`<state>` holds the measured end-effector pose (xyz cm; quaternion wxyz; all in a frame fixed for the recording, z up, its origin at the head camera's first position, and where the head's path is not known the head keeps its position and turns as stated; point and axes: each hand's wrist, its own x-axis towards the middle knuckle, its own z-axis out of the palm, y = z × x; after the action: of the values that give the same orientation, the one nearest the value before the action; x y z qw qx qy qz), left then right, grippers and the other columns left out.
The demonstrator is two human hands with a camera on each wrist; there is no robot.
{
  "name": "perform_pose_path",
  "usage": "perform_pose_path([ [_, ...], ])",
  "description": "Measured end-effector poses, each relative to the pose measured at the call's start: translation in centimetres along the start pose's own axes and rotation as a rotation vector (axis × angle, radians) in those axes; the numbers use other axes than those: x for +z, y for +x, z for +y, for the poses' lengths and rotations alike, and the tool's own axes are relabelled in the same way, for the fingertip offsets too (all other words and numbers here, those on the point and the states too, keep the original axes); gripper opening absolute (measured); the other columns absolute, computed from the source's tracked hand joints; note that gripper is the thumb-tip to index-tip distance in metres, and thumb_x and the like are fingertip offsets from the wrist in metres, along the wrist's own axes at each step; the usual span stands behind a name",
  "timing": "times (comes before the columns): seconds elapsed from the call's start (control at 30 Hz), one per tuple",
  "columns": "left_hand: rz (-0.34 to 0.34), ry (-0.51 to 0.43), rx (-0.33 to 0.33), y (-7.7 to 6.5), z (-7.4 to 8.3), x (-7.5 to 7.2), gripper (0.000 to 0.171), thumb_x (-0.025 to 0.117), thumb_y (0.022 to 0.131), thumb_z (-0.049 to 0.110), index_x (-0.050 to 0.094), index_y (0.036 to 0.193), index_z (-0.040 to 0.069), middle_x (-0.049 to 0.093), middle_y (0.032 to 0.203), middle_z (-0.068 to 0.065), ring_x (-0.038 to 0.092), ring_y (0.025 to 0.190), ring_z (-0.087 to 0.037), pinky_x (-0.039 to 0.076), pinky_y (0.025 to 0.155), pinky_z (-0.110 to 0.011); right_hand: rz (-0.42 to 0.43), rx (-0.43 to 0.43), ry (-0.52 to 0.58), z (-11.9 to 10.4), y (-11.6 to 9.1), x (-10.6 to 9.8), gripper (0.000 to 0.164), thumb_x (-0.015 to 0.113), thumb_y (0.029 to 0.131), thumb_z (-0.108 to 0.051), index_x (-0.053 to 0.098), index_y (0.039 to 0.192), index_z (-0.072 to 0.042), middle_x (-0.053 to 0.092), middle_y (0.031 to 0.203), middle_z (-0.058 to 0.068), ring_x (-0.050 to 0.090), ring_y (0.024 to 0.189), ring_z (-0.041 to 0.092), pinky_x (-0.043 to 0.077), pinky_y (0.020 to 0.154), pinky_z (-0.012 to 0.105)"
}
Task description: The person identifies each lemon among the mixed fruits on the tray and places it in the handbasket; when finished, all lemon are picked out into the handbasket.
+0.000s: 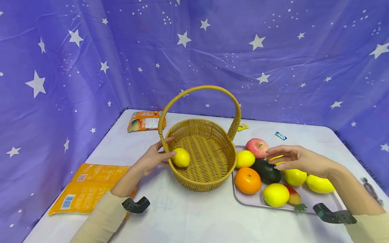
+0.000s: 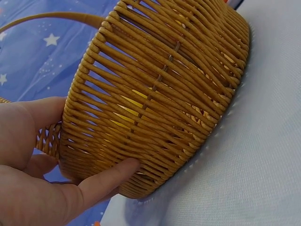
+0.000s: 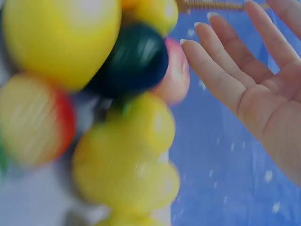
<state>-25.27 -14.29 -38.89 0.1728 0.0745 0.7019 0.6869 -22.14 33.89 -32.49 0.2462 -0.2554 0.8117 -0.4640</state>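
My left hand (image 1: 149, 160) grips the left rim of a round wicker basket (image 1: 209, 157) near the base of its tall handle. In the left wrist view, a finger lies along the basket's woven outer wall (image 2: 164, 99). One lemon (image 1: 181, 158) sits inside the basket against the left wall. My right hand (image 1: 309, 161) hovers over a fruit tray (image 1: 252, 204), fingers extended and palm bare in the right wrist view. Under and around it are a pink apple (image 1: 257, 148), a dark avocado (image 1: 265, 172), an orange (image 1: 248, 181), a red-yellow mango (image 1: 293, 196) and several lemons (image 1: 276, 195).
A large orange packet (image 1: 92, 182) lies under the left forearm. Another orange packet (image 1: 146, 121) is at the back left. Behind the tray lie a small yellow packet (image 1: 242, 127) and a small blue-and-white one (image 1: 281, 135). A starry purple curtain (image 1: 216, 47) hangs behind.
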Motion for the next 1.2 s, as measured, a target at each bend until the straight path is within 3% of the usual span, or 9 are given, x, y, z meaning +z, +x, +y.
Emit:
perform_pose_path([
  [0.23,0.014,0.013,-0.003,-0.3,0.3,-0.3,0.067,0.060,0.096,0.007,0.026,0.153,0.009,0.022,0.154,-0.022,0.043,0.128,-0.038,0.053,0.089,-0.045,0.039,-0.031,-0.006,2.4,-3.8,0.5,0.041,0.056,0.096,0.000,0.049,0.136,0.002,0.056,0.132,0.012,0.056,0.117,0.013,0.050,0.090,0.022],
  [0.4,0.012,0.018,0.002,-0.4,0.2,-0.4,0.067,0.060,0.096,0.008,0.026,0.154,0.009,0.016,0.156,-0.021,0.038,0.132,-0.039,0.053,0.090,-0.046,-0.010,-0.076,0.044,3.2,-4.0,1.6,0.041,0.056,0.095,0.003,0.048,0.136,0.004,0.056,0.133,0.015,0.055,0.119,0.011,0.049,0.091,0.022],
  [0.53,0.006,0.020,0.002,-0.4,0.1,-0.3,0.067,0.060,0.096,0.009,0.025,0.154,0.008,0.015,0.156,-0.021,0.035,0.134,-0.040,0.052,0.091,-0.046,-0.047,-0.053,0.061,3.6,-3.8,2.5,0.040,0.057,0.095,0.001,0.050,0.135,0.004,0.054,0.132,0.023,0.055,0.118,0.010,0.049,0.092,0.023],
  [0.7,0.002,0.019,-0.003,-0.2,0.0,0.0,0.067,0.060,0.096,0.008,0.025,0.153,0.008,0.014,0.156,-0.021,0.035,0.134,-0.041,0.051,0.091,-0.046,-0.061,-0.057,-0.019,3.5,-3.5,3.4,0.040,0.064,0.092,-0.004,0.055,0.131,0.001,0.055,0.130,0.023,0.055,0.116,0.008,0.049,0.092,0.021],
  [0.9,0.001,0.013,-0.003,-0.1,0.0,0.2,0.067,0.060,0.096,0.008,0.025,0.153,0.009,0.015,0.156,-0.021,0.036,0.133,-0.041,0.052,0.091,-0.047,-0.082,-0.132,-0.147,2.8,-3.3,4.2,0.042,0.071,0.088,-0.009,0.058,0.128,-0.004,0.057,0.126,0.014,0.053,0.109,0.009,0.051,0.089,0.023],
  [1.03,0.000,0.012,-0.003,-0.1,0.1,0.2,0.067,0.059,0.096,0.006,0.026,0.154,0.010,0.015,0.156,-0.020,0.037,0.133,-0.040,0.051,0.091,-0.048,-0.042,-0.179,-0.277,2.6,-3.0,4.7,0.045,0.075,0.084,-0.013,0.061,0.126,-0.009,0.059,0.122,0.008,0.051,0.100,0.010,0.054,0.079,0.025],
  [1.2,-0.002,0.016,0.004,-0.1,0.0,0.1,0.067,0.059,0.096,0.007,0.025,0.154,0.009,0.014,0.156,-0.021,0.035,0.134,-0.041,0.051,0.092,-0.048,0.020,-0.199,-0.417,2.5,-2.7,5.3,0.047,0.080,0.080,-0.019,0.062,0.123,-0.015,0.062,0.114,-0.001,0.049,0.087,0.012,0.048,0.064,0.027],
])
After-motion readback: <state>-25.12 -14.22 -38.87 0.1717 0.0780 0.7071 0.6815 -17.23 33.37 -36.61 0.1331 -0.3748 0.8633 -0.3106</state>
